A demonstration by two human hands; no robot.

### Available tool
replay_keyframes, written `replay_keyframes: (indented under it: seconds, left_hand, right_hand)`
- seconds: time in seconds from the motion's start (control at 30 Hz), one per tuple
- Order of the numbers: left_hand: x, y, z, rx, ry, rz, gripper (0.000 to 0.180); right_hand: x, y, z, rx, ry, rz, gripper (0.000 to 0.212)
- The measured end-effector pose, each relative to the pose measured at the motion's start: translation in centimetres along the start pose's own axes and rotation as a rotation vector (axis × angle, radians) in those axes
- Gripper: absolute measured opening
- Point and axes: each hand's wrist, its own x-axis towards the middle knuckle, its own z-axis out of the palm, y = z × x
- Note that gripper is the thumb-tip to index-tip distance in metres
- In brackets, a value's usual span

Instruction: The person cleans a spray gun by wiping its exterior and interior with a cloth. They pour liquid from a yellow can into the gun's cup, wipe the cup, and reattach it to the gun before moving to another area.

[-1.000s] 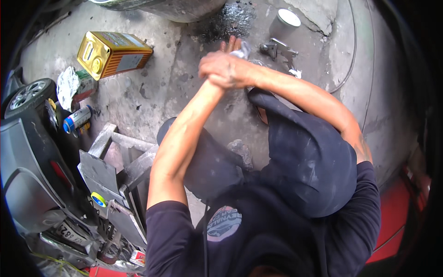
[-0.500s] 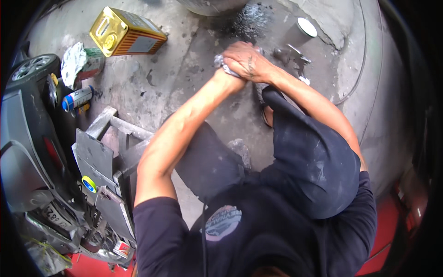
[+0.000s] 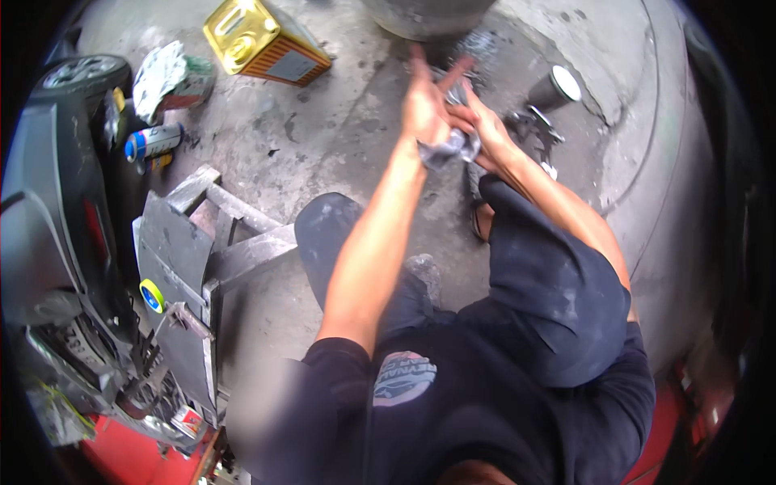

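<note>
A crumpled grey rag is bunched between my two hands above the concrete floor, part of it poking up between them. My left hand has its fingers stretched out and spread, its palm against the rag. Pressed in from the other side, my right hand has the rag in its fingers; motion blurs both hands and partly hides the grip. Just right of the hands, a metal spray gun lies on the floor beside a dark can with a white top.
A large round grey vessel stands beyond my hands by a wet patch. To the left are a gold square tin, a spray can and a wooden stand with grey panels and a yellow-green tape roll. A car bumper lines the far left.
My hands were clasped together over the rag. Now they have parted somewhat, with the left fingers spread and more rag showing. The view has shifted too.
</note>
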Motion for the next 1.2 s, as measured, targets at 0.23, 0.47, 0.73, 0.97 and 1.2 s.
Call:
replay_keyframes:
  seconds: [0.23, 0.47, 0.73, 0.97, 1.2]
  left_hand:
    - [1.2, 0.9, -2.4, 0.938, 0.27, 0.142, 0.077]
    - [0.7, -1.7, -1.5, -0.05, 0.385, 0.108, 0.113]
    - [-0.7, -0.2, 1.2, -0.079, 0.167, 0.369, 0.084]
    - [5.2, -3.3, -2.1, 0.071, 0.365, 0.683, 0.053]
    - [3.9, -4.0, -2.3, 0.855, 0.506, 0.828, 0.051]
  right_hand:
    - [-0.4, -0.3, -1.5, -1.005, 0.192, -0.288, 0.038]
    - [2.7, 1.7, -3.9, -1.141, 0.09, -0.522, 0.05]
    - [1.5, -1.0, -2.7, -1.171, 0.136, -0.348, 0.053]
    - [1.3, -1.9, -2.6, -1.2, 0.118, -0.209, 0.055]
    - [0.3, -4.0, -3.1, -1.214, 0.199, -0.225, 0.058]
